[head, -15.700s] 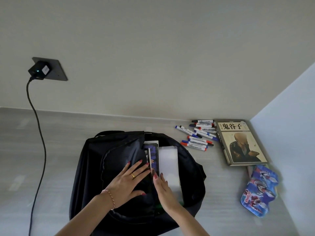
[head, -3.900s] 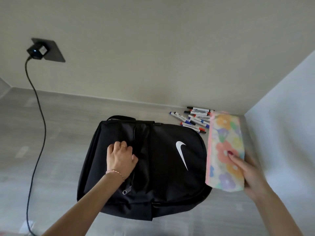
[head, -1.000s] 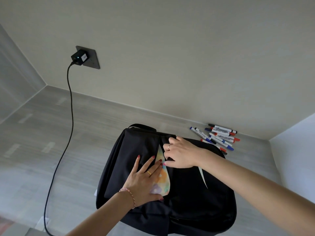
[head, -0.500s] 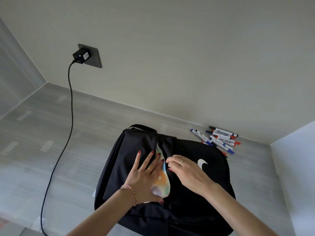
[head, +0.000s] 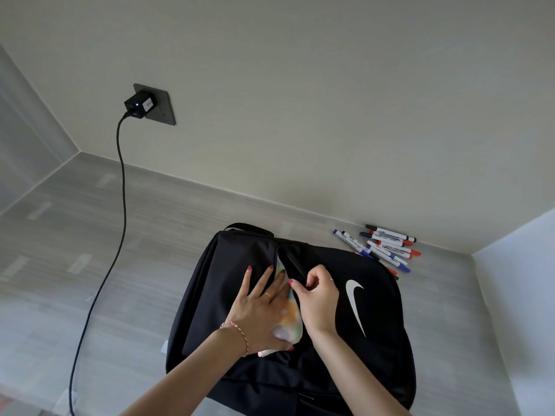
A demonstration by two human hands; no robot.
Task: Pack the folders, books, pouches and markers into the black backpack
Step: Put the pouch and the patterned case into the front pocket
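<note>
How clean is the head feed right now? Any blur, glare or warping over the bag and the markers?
Head view: sharp, no motion blur on the left hand or right hand; soft even light, no glare; the black backpack reads dark with little fabric detail; wide-angle lens bends the wall-floor lines toward the edges; markers are crisp but their print is too small to read.

Blk charger [head: 138, 105] in wall socket [head: 160, 105], cable [head: 121, 187] down to floor.

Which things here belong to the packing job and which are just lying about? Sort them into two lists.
Part of the job:
backpack
flowered pouch, half inside the bag
markers, on the floor
left hand, pressing the pouch
right hand, pinching the bag's opening

Just lying about:
charger
cable
wall socket
</note>
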